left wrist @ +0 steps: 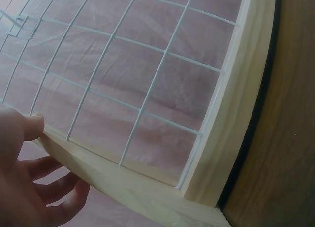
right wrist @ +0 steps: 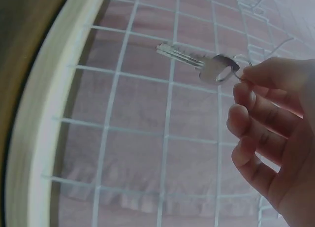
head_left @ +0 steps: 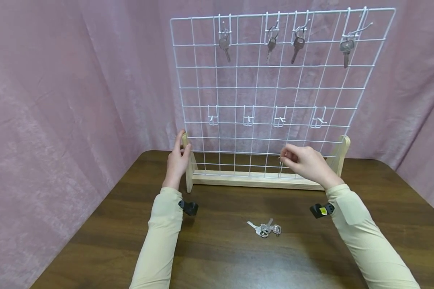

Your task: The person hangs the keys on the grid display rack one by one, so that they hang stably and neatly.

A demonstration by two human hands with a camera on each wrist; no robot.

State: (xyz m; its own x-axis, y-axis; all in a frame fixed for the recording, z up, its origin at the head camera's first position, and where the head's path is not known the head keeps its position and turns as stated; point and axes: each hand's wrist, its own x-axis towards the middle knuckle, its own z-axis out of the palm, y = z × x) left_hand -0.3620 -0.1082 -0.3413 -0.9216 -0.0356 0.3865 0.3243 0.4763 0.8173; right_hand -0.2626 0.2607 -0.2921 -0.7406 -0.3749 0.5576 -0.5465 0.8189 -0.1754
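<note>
The right hand (head_left: 304, 160) pinches a ring (right wrist: 237, 75) at its fingertips, the other fingers bent alongside, and from that ring hangs a key (right wrist: 207, 69), its blade pointing down toward the base bar (head_left: 246, 180). The key is in front of the lower part of a white wire grid (head_left: 236, 88), below the lower row of hooks and toward the right; whether it touches the wires I cannot tell. The left hand (head_left: 178, 160) grasps the left post (head_left: 189, 176) of the wooden stand near its top, thumb on one side and fingers bent around the other. The grid stands upright between this post and the right post (head_left: 344, 150), the base bar running along its foot. Along the top of the grid are four long hooks (head_left: 361, 30), each with a key on it: one (head_left: 224, 42) toward the left, two (head_left: 272, 43) (head_left: 298, 42) close together right of the middle, and one (head_left: 346, 46) near the right end. Four short hooks (head_left: 213, 119) form the lower row, at about mid-height. On the table (head_left: 217, 257), in front of the stand and between the forearms, lies a small heap of loose keys (head_left: 265, 229), overlapping and pointing different ways. Both arms wear pale sleeves (head_left: 164, 233), with a black camera (head_left: 189, 208) at each wrist. A pink curtain (head_left: 76, 80) hangs behind the table and to its sides.
</note>
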